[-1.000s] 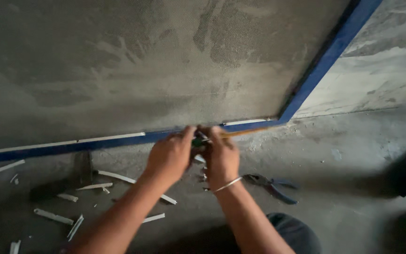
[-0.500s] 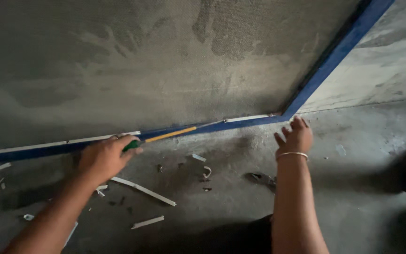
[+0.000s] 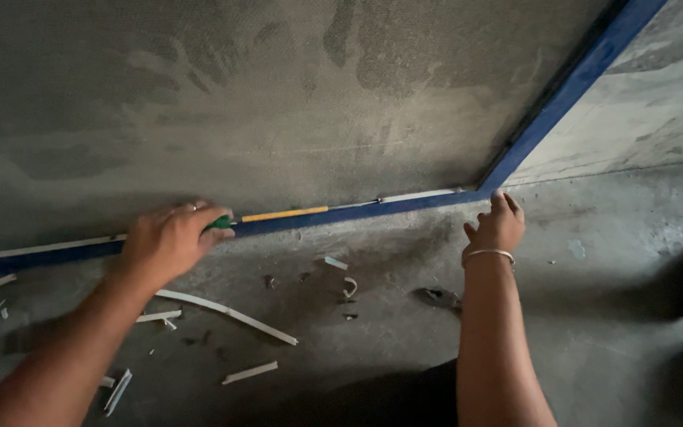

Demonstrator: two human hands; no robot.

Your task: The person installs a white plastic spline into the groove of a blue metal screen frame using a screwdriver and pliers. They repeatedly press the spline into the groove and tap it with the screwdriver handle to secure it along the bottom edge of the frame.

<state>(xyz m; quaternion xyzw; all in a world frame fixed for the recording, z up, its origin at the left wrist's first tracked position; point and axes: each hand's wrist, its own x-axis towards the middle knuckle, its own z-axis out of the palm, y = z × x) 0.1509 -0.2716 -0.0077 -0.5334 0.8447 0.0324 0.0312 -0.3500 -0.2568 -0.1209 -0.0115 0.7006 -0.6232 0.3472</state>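
Gripping a green-handled tool (image 3: 223,222), left hand (image 3: 169,241) closed; right hand (image 3: 497,229) open on blue frame (image 3: 341,212).

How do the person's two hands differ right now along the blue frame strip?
The left hand is closed around a green-handled tool with a yellow shaft laid along the blue frame strip; the right hand holds nothing, its fingers resting near the strip's corner. The right wrist wears a thin metal bangle; the left is bare. Both sit at the wall's base.
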